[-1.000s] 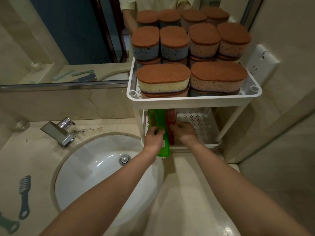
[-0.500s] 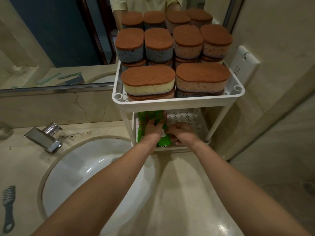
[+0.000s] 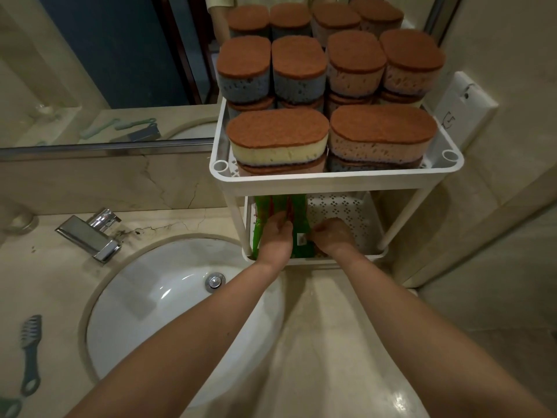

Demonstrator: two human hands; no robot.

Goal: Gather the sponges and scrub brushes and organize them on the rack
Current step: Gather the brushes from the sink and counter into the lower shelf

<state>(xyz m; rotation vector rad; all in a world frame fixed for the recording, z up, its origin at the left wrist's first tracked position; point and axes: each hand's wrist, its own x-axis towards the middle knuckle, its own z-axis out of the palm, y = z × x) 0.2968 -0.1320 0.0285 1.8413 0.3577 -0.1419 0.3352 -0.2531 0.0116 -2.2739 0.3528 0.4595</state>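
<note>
A white two-tier rack point(image 3: 331, 181) stands on the counter to the right of the sink. Its top shelf is packed with brown-topped sponges point(image 3: 277, 143), stacked in several piles. Green scrub brushes point(image 3: 298, 212) with red bristles stand on edge at the left of the lower shelf. My left hand point(image 3: 274, 236) grips the brushes from the left and above. From the right, my right hand point(image 3: 331, 236) holds the nearest green brush with curled fingers. A grey-blue brush point(image 3: 30, 354) lies on the counter at the far left, and the end of another point(image 3: 9, 408) shows at the bottom-left corner.
A white sink basin point(image 3: 180, 312) and a chrome faucet point(image 3: 90, 233) lie left of the rack. The mirror behind reflects the sponges. A wall socket point(image 3: 461, 107) sits right of the rack. The perforated right half of the lower shelf point(image 3: 340, 209) holds nothing.
Both hands have pushed the green brushes deeper into the lower shelf. The brush that stuck out over the shelf's front edge now sits inside it.
</note>
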